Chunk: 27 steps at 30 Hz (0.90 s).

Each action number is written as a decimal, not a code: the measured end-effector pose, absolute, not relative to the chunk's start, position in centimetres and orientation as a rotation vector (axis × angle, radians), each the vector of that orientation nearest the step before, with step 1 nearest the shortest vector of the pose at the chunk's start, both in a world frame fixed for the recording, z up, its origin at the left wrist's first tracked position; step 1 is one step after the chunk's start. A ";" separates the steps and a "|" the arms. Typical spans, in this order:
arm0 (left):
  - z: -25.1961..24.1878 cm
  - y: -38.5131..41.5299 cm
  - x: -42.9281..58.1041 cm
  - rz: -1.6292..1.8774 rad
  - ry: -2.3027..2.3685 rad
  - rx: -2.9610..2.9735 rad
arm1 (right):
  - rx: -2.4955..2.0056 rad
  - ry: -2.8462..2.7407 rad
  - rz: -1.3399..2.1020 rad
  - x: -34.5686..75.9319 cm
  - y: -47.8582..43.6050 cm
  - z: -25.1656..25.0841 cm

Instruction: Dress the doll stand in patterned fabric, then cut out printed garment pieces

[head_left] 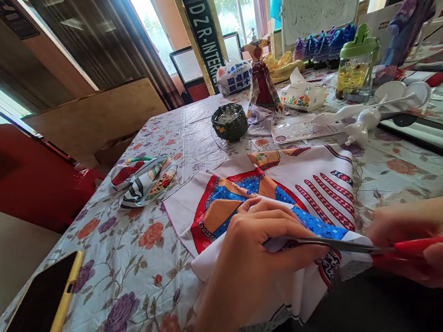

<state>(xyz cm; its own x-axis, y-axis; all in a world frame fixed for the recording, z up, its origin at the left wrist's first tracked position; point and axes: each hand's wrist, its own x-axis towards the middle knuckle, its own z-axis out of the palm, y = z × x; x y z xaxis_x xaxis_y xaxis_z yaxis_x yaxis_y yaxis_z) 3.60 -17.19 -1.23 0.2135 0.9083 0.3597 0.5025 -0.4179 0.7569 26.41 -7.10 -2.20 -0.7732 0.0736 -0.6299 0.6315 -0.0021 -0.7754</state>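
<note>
My right hand (424, 251) grips the red handles of a pair of scissors (347, 246) at the lower right. The blades point left, reaching across the printed fabric (318, 167) to the fingers of my left hand (266, 237). My left hand is closed on a fold of that fabric, with the blade tips by its thumb and fingers. The fabric is white with red, blue and orange patterns and rows of red strips. It lies on the table's near edge, and part of it hangs over. Where the blades meet the cloth is partly hidden by my left hand.
A phone (32, 325) lies at the left edge of the flowered tablecloth (138, 280). Patterned scraps (148, 180) lie behind it. Farther back are a dark woven basket (230, 122), a doll in a dress (261, 78), a tissue pack (303, 92), a green-lidded jar (355, 69) and a black-rimmed case (435, 135).
</note>
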 end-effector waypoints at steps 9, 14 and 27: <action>-1.6 -17.3 3.9 1.092 1.258 1.972 | 0.709 1.926 -1.724 26.7 -6.9 -2.1; -1.5 -17.3 3.9 1.107 1.272 1.981 | 0.637 1.902 -1.790 26.3 -7.1 -1.9; -1.3 -17.2 4.0 1.146 1.259 1.973 | 0.601 1.805 -1.939 26.6 -7.0 -2.1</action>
<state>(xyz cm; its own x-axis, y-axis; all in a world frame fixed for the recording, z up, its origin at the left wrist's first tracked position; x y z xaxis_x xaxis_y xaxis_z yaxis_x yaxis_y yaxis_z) 3.98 -17.20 -1.34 0.2060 0.9046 0.3732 0.4561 -0.4261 0.7813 26.55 -6.99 -2.15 -0.8176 -0.0133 -0.5756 0.5750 -0.0674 -0.8153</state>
